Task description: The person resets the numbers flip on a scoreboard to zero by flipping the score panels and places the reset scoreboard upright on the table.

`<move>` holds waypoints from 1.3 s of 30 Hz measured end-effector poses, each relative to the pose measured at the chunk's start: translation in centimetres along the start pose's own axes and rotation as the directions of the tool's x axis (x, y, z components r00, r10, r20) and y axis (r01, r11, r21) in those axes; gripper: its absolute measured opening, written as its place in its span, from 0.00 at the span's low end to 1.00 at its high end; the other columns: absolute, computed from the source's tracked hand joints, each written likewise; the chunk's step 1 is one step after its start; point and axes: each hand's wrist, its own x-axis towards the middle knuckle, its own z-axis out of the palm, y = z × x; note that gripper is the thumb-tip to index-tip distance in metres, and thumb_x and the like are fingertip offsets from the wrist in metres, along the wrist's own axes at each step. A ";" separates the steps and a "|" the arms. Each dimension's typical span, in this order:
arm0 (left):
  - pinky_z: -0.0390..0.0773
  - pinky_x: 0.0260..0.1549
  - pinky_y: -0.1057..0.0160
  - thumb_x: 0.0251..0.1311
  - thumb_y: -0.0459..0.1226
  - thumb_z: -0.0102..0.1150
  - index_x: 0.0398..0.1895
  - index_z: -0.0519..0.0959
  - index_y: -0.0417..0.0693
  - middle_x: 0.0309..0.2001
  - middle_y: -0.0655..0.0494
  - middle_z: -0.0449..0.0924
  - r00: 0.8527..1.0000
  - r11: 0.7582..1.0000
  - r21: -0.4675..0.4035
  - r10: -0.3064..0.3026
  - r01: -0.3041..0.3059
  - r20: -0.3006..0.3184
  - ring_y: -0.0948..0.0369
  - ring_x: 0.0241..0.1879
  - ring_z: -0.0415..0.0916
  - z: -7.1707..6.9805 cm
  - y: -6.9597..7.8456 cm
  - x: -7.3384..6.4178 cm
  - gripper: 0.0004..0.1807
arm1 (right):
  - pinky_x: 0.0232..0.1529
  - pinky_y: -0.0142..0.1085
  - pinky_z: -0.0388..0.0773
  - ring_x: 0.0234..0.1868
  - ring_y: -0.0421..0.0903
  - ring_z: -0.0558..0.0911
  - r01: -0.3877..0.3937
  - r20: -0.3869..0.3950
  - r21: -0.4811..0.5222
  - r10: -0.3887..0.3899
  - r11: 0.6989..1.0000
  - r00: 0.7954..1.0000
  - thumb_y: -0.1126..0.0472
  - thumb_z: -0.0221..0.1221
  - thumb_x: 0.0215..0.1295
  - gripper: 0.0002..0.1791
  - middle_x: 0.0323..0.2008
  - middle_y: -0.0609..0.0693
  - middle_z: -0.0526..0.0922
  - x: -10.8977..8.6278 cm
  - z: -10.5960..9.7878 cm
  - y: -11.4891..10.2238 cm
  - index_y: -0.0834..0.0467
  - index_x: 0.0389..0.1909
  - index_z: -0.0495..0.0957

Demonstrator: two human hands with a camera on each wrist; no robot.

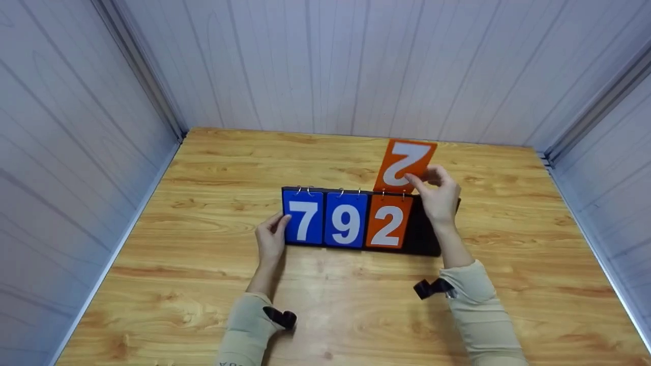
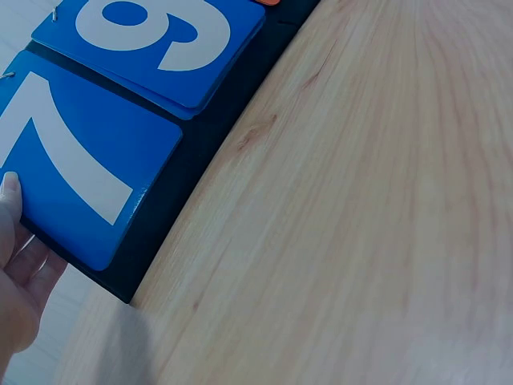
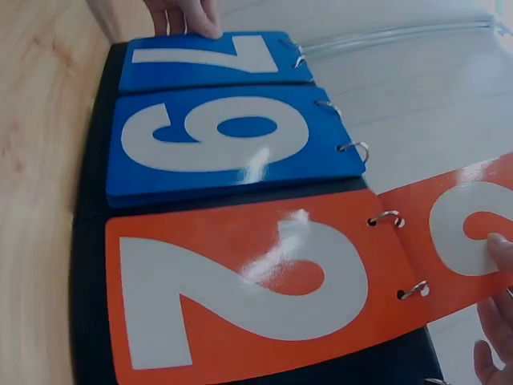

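Observation:
A black flip scoreboard (image 1: 423,239) stands on the table, its number cards hung on metal rings. My left hand (image 1: 270,239) grips its left edge, the thumb (image 2: 10,192) on the blue card with a 7 (image 1: 304,217) and the other fingers behind. Beside it hang a blue card with a 9 (image 1: 345,244) and an orange card with a 2 (image 3: 232,313). My right hand (image 1: 441,201) pinches another orange card (image 1: 405,162), turned up above the board's top edge with its 2 upside down. The right section shows bare black, partly hidden by that hand.
The wooden table (image 1: 193,218) reaches to pale panelled walls (image 1: 325,66) at the back and both sides. Black straps (image 1: 431,288) with small devices sit on both sleeved wrists.

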 end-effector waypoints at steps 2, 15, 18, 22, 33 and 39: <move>0.74 0.29 0.72 0.52 0.30 0.59 0.35 0.80 0.31 0.33 0.40 0.80 1.000 1.000 -0.004 0.013 -0.013 0.004 0.59 0.30 0.77 -0.1 0.9 -0.2 0.09 | 0.31 0.31 0.68 0.24 0.41 0.74 0.026 -0.007 -0.026 -0.026 0.999 1.000 0.62 0.69 0.43 0.14 0.22 0.54 0.78 0.7 0.4 -0.3 0.67 0.27 0.77; 0.74 0.30 0.71 0.51 0.30 0.61 0.35 0.81 0.33 0.33 0.42 0.80 1.000 1.000 -0.002 0.009 -0.009 -0.011 0.62 0.31 0.76 0.1 -0.5 0.2 0.09 | 0.26 0.26 0.69 0.24 0.45 0.73 -0.086 0.109 -0.254 0.117 0.963 0.987 0.61 0.69 0.42 0.18 0.24 0.58 0.77 3.6 2.3 1.7 0.69 0.30 0.77; 0.75 0.30 0.71 0.51 0.31 0.60 0.35 0.80 0.32 0.33 0.42 0.80 1.000 1.000 -0.004 0.012 -0.012 -0.010 0.62 0.31 0.77 0.2 -0.5 0.2 0.10 | 0.28 0.30 0.71 0.26 0.46 0.74 -0.135 0.156 -0.326 0.195 0.935 0.968 0.60 0.68 0.43 0.18 0.26 0.57 0.77 3.9 2.5 1.8 0.68 0.32 0.77; 0.75 0.30 0.72 0.51 0.31 0.60 0.36 0.80 0.32 0.34 0.41 0.80 1.000 1.000 -0.017 0.008 -0.008 -0.006 0.61 0.31 0.77 0.2 -0.4 0.3 0.10 | 0.30 0.35 0.72 0.28 0.48 0.74 -0.171 0.198 -0.396 0.265 0.902 0.944 0.61 0.68 0.45 0.17 0.27 0.58 0.77 4.3 2.7 2.0 0.68 0.33 0.77; 0.76 0.31 0.67 0.52 0.26 0.58 0.36 0.79 0.27 0.34 0.37 0.79 1.000 1.000 -0.023 0.008 -0.008 0.005 0.53 0.33 0.77 -0.1 2.7 -0.5 0.09 | 0.33 0.38 0.73 0.30 0.49 0.75 -0.211 0.293 -0.515 0.402 0.831 0.867 0.64 0.69 0.41 0.17 0.27 0.59 0.78 4.7 3.1 2.5 0.69 0.31 0.78; 0.75 0.29 0.69 0.52 0.26 0.58 0.35 0.79 0.27 0.34 0.37 0.79 1.000 1.000 -0.010 0.024 -0.024 0.000 0.55 0.31 0.76 -0.1 3.1 -0.7 0.09 | 0.35 0.40 0.73 0.28 0.49 0.75 -0.207 0.324 -0.591 0.464 0.780 0.824 0.61 0.71 0.39 0.20 0.28 0.59 0.80 4.8 2.9 2.8 0.68 0.33 0.79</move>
